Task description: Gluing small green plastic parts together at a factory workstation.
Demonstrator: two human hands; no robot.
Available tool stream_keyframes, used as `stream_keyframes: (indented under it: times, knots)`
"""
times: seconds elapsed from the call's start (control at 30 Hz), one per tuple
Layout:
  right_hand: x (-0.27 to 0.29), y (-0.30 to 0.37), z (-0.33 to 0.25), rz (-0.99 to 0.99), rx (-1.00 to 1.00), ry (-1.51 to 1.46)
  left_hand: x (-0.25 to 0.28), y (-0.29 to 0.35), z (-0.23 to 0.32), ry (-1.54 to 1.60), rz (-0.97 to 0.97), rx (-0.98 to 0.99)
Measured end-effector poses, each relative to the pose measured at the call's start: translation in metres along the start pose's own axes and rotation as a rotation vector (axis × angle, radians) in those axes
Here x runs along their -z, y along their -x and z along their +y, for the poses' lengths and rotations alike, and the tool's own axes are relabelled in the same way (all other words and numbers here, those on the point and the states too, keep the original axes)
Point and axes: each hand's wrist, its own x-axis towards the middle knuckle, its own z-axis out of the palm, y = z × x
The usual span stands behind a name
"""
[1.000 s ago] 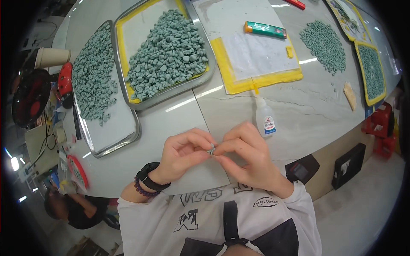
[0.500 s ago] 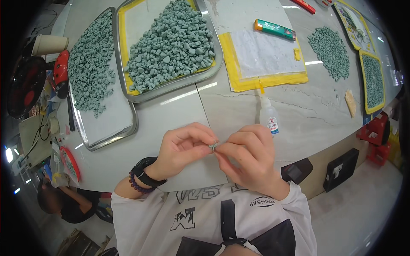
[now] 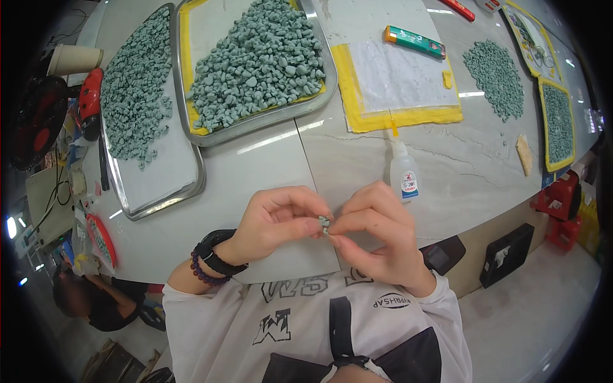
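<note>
Over the table's front edge, my left hand pinches a small grey-green stone piece between thumb and fingertips. My right hand meets it from the other side, with thumb and index finger closed at the lower end of the piece. It looks like two little lumps, one above the other; whether they are joined is too small to tell. Beyond my right hand stands a white squeeze bottle with a yellow nozzle and a thin tip.
A metal tray heaped with grey-green stones lies ahead; another tray of stones is at left. Beyond the bottle is a yellow-edged white pad with a green lighter-like object. Loose stones lie at right. Another person sits at far left.
My fingertips have parted slightly, so more of the stone piece shows between them. My right hand's fingers are a little more spread and shifted right. The view has moved slightly.
</note>
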Motion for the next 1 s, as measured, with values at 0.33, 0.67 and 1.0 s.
stream_keyframes:
  times: [0.33,0.67,1.0]
  knots:
    - [0.002,0.000,-0.001,-0.032,-0.101,-0.145,0.007,0.001,-0.005,0.009,-0.145,-0.084]
    - [0.004,0.001,0.000,-0.036,-0.126,-0.128,0.006,0.000,-0.008,-0.162,-0.126,-0.230]
    - [0.003,0.000,-0.001,-0.041,-0.169,-0.167,0.005,0.001,-0.011,-0.135,-0.120,-0.242]
